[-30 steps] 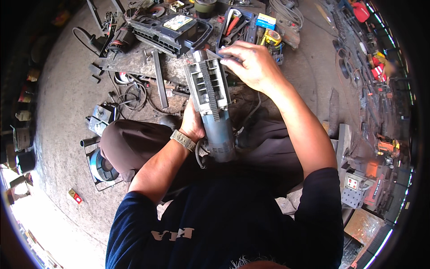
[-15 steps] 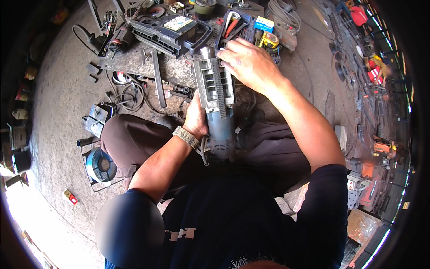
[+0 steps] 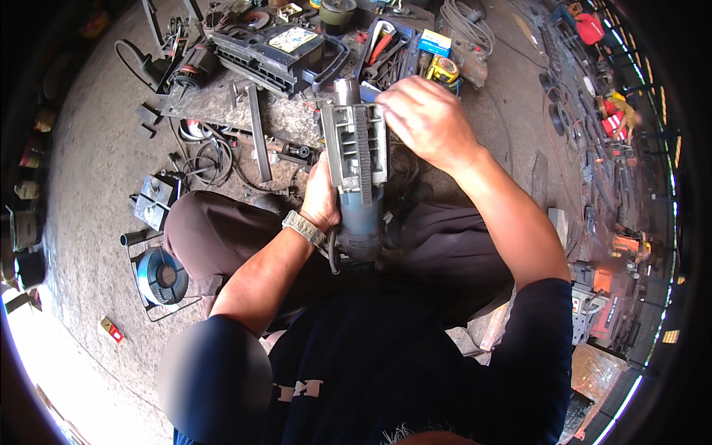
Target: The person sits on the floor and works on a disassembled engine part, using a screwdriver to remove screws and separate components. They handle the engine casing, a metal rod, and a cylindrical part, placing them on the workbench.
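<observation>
A drill motor (image 3: 361, 222) stands between my knees, with a blue-grey cylindrical body, a cast metal slide with a toothed rack (image 3: 361, 141), and a round steel end (image 3: 346, 90) pointing away from me. My left hand (image 3: 320, 194) is wrapped around its left side, and some of those fingers are hidden behind it. At the upper right edge of the slide is my right hand (image 3: 429, 122), its fingers bent together and slightly blurred. Whatever is between its fingertips is too small to make out. A short cord (image 3: 333, 252) hangs by the body's lower end.
Beyond the motor, a metal board (image 3: 215, 104) carries a black-and-grey machine housing (image 3: 282, 55). A tool tray (image 3: 386, 52) with wrenches, a blue box (image 3: 435, 43) and a yellow tape measure (image 3: 443, 70) sit to its right. Cables (image 3: 211, 159) and a blue fan-like wheel (image 3: 162, 276) lie at left.
My right hand has shifted right and slightly toward me, its fingers drawing together at the slide's edge. The left hand keeps its hold on the motor, which has barely moved.
</observation>
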A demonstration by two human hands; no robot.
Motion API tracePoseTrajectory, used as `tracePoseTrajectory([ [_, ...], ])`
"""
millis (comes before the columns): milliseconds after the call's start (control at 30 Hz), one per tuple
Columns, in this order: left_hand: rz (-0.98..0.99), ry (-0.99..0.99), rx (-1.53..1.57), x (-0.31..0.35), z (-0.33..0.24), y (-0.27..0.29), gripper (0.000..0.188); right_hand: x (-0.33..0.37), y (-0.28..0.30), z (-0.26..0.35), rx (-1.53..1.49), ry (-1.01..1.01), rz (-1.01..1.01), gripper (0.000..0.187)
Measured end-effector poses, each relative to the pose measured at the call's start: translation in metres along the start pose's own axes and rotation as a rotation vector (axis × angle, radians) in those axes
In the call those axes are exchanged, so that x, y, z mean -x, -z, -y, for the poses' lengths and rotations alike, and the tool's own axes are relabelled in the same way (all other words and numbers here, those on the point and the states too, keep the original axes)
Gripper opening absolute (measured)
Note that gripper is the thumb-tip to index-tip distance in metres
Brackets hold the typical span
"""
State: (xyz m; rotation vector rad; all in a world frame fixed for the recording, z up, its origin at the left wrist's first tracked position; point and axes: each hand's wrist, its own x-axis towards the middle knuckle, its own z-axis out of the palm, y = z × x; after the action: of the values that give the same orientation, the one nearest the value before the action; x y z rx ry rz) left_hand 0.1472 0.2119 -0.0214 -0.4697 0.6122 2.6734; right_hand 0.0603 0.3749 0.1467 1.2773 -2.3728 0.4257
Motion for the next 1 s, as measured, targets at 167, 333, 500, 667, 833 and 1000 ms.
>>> tracePoseTrajectory([
  [167, -0.01, -0.109, -0.097, -0.003, 0.003, 0.015, 0.043, 0.056, 0.033, -0.01, -0.201, -0.509, -0.026, 0.011],
  [333, 0.018, -0.135, -0.096, -0.002, 0.006, 0.02, 0.038, 0.158, 0.036, -0.058, 0.18, -0.65, 0.462, 0.039],
  [500, 0.004, -0.104, -0.1, -0.002, 0.009, 0.017, 0.037, 0.107, 0.063, -0.05, -0.093, -0.899, 0.402, 0.044],
  [667, -0.003, -0.055, -0.088, -0.004, 0.008, 0.006, 0.041, 0.022, 0.046, -0.003, -0.333, -0.398, -0.045, 0.03],
  [833, -0.025, -0.029, -0.09, 0.0, 0.005, -0.012, 0.043, -0.019, 0.028, 0.022, -0.168, -0.127, 0.118, 0.025],
  [1000, -0.019, -0.051, -0.094, -0.004, 0.004, -0.017, 0.046, -0.027, 0.014, 0.028, 0.038, -0.06, 0.202, 0.019],
])
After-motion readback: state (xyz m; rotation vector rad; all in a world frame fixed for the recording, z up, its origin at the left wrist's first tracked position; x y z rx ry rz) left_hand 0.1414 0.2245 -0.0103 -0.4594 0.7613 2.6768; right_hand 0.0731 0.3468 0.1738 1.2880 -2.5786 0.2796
